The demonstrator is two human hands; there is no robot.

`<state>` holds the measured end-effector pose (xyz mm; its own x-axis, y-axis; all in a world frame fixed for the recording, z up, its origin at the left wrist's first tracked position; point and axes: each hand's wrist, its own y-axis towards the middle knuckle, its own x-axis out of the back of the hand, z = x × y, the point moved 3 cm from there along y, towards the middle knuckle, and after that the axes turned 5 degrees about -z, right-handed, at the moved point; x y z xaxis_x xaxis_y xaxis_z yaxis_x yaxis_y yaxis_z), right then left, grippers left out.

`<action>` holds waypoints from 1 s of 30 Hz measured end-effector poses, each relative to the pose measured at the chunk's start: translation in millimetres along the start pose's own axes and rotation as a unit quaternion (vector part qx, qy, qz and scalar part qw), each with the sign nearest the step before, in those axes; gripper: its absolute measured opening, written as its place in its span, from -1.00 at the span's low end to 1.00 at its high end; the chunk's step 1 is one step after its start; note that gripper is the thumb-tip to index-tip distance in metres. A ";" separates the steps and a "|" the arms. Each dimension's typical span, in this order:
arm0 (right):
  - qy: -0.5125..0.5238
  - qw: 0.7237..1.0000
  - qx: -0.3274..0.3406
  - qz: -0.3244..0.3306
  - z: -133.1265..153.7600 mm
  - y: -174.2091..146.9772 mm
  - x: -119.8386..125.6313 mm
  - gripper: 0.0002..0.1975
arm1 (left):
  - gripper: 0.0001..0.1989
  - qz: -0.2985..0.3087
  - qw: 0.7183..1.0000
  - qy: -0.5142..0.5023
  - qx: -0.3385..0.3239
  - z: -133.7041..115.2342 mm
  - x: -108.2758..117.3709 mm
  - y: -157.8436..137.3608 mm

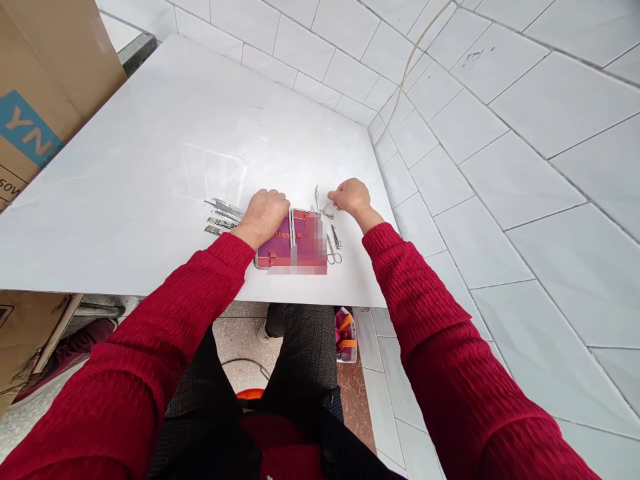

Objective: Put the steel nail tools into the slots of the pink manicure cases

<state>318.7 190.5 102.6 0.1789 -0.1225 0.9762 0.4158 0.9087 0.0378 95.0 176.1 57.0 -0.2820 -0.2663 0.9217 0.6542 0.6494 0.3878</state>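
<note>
A manicure case [274, 248] with a purple lining and red loops lies open on the white table [150, 153]; part of its right half is blurred out. My left hand [265, 215] is closed over the upper left edge of the case, its fingertips partly hidden. The thumb and fingers of my right hand [351, 197] pinch one handle of the silver nippers [317, 198] above the case's upper right corner. Small scissors [335, 258] and a nail clipper [336, 235] lie along the case's right side. Left of my left hand are several metal tools [223, 212].
Tiled walls [320, 50] border the table at the back and right. A cardboard box [55, 73] stands at the left, and a cable [411, 60] runs down the corner. Below the table's front edge is a container with purple and orange things [346, 340].
</note>
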 end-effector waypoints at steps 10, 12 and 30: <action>0.075 0.996 0.039 -0.011 -19.4 -34.7 -1.6 -0.88 | -0.71 -0.002 1.000 -0.026 0.007 0.8 -0.3 -0.1; 0.116 0.991 0.066 0.010 -19.2 -50.6 -2.8 -0.85 | -0.71 -0.004 1.000 -0.025 0.005 1.3 -1.9 -0.1; 0.116 0.987 0.099 0.051 -11.7 -104.6 -8.7 -0.87 | -0.70 0.015 1.000 0.006 0.006 -0.9 2.2 1.2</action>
<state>284.1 91.8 87.6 0.4205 -0.0931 0.9025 0.2071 0.9783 0.0044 95.8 175.7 59.5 -0.2541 -0.2553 0.9329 0.6529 0.6663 0.3602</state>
